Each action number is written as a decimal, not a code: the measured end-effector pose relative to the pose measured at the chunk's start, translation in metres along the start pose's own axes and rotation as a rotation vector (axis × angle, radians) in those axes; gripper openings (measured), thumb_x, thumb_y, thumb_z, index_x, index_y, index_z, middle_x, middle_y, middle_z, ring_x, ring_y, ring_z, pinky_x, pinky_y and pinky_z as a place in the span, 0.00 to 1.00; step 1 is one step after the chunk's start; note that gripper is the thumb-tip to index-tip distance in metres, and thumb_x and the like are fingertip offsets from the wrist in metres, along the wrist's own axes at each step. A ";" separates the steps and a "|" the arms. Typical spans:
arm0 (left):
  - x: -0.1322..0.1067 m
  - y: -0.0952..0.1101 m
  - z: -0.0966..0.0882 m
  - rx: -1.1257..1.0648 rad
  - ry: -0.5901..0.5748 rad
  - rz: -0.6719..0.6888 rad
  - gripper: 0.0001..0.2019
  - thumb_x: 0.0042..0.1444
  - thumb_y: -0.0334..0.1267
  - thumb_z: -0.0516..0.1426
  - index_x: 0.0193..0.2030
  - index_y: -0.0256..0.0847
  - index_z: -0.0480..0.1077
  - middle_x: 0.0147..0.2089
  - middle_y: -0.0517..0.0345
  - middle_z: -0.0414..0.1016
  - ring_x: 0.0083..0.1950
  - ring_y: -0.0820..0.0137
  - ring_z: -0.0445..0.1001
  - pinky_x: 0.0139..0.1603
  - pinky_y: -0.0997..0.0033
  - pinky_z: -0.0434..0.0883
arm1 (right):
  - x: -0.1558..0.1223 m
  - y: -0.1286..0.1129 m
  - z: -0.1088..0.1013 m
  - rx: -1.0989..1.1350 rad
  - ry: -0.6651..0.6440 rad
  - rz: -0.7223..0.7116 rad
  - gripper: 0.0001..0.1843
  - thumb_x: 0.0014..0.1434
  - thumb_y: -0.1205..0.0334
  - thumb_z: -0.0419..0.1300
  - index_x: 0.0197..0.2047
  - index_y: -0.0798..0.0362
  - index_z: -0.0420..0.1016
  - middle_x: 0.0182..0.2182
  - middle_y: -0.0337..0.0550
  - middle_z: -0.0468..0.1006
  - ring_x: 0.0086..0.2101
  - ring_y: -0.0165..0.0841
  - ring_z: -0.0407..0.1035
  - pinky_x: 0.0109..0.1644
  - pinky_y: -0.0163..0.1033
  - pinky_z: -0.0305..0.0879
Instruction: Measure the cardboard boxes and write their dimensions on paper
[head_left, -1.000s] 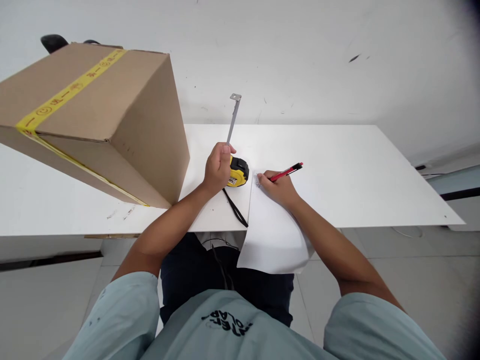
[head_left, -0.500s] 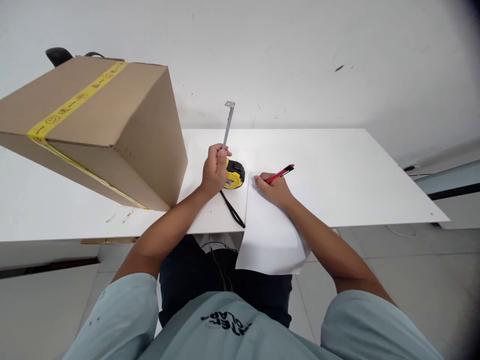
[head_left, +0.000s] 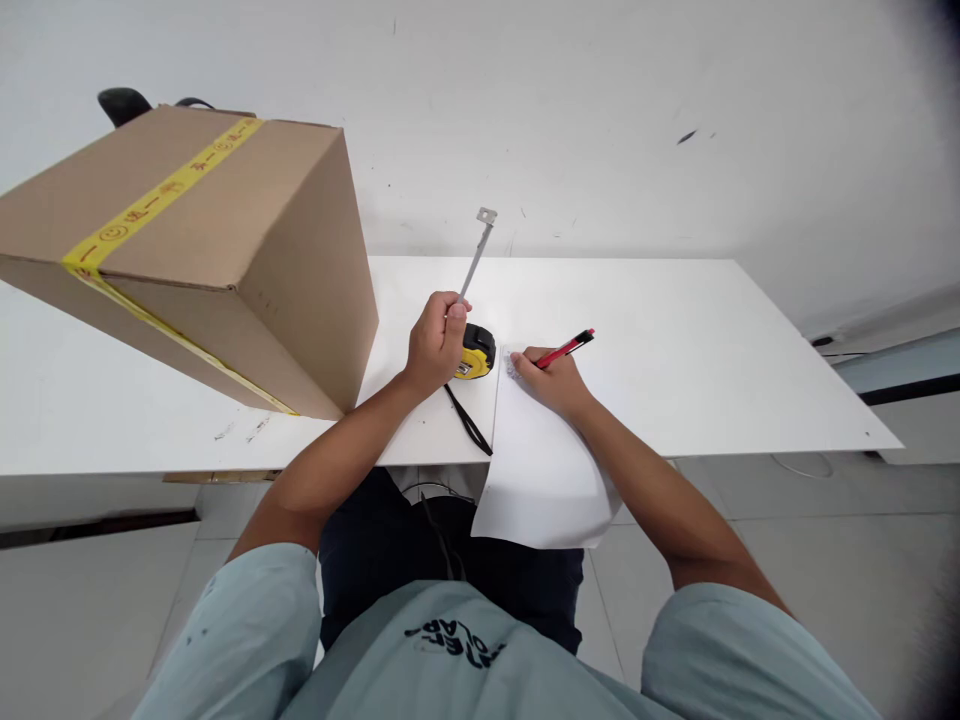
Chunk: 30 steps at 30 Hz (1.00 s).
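My left hand (head_left: pixel 439 342) is closed on a yellow and black tape measure (head_left: pixel 478 352), thumb along its near side. A short length of metal blade (head_left: pixel 475 262) sticks up out of the grip, its hooked end in the air. From the case a black wrist strap (head_left: pixel 469 422) trails down to the table. In my right hand (head_left: pixel 551 380) is a red pen (head_left: pixel 566 348) with a black clip, tilted to the right. That hand rests on a white sheet of paper (head_left: pixel 544 480) near its top left corner, where small marks show. The pen's tip is hidden by my fingers.
A large cardboard box (head_left: pixel 300 270) with yellow printed tape (head_left: pixel 161 195) stands on the left of the white table (head_left: pixel 675 340). A dark object (head_left: pixel 124 104) pokes out behind it. The paper hangs over the table's front edge. A wall runs along the back.
My left hand has shifted slightly right, and the tape's blade leans further to the right. My right hand stays at the top of the paper with the pen. The view has turned slightly.
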<state>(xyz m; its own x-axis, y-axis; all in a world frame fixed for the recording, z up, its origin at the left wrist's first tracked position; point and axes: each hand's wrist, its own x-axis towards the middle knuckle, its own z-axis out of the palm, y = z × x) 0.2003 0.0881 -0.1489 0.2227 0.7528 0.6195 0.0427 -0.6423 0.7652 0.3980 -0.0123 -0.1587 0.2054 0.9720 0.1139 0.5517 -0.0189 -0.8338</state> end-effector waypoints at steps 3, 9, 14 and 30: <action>-0.001 0.004 -0.001 0.023 -0.026 0.037 0.25 0.76 0.65 0.43 0.47 0.46 0.68 0.46 0.52 0.81 0.46 0.66 0.80 0.50 0.61 0.76 | 0.000 0.003 0.001 -0.013 0.021 -0.006 0.34 0.61 0.34 0.59 0.20 0.48 0.50 0.19 0.36 0.53 0.25 0.28 0.49 0.30 0.40 0.48; -0.001 0.008 -0.004 0.035 -0.061 0.052 0.25 0.76 0.64 0.43 0.48 0.46 0.68 0.46 0.52 0.81 0.48 0.65 0.80 0.50 0.60 0.76 | -0.001 0.003 -0.001 -0.024 -0.017 -0.022 0.34 0.61 0.33 0.60 0.20 0.48 0.51 0.19 0.36 0.53 0.24 0.28 0.50 0.31 0.40 0.49; -0.003 0.011 -0.006 0.041 -0.082 0.060 0.24 0.76 0.64 0.44 0.48 0.46 0.67 0.46 0.52 0.80 0.46 0.65 0.79 0.49 0.61 0.75 | -0.001 0.004 0.000 -0.035 0.005 -0.022 0.35 0.62 0.32 0.59 0.20 0.48 0.50 0.19 0.35 0.53 0.24 0.28 0.49 0.30 0.40 0.48; -0.004 0.015 -0.002 -0.009 -0.005 -0.018 0.26 0.70 0.69 0.52 0.42 0.46 0.65 0.39 0.58 0.76 0.39 0.70 0.75 0.46 0.65 0.73 | -0.001 0.009 0.001 -0.042 0.068 -0.044 0.33 0.64 0.35 0.58 0.21 0.48 0.50 0.19 0.34 0.51 0.24 0.27 0.49 0.31 0.40 0.48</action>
<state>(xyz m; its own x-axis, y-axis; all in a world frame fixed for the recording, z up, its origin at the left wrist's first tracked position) 0.1978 0.0759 -0.1398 0.2265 0.7638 0.6044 0.0380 -0.6270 0.7781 0.4018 -0.0133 -0.1664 0.2339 0.9541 0.1870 0.5946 0.0118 -0.8039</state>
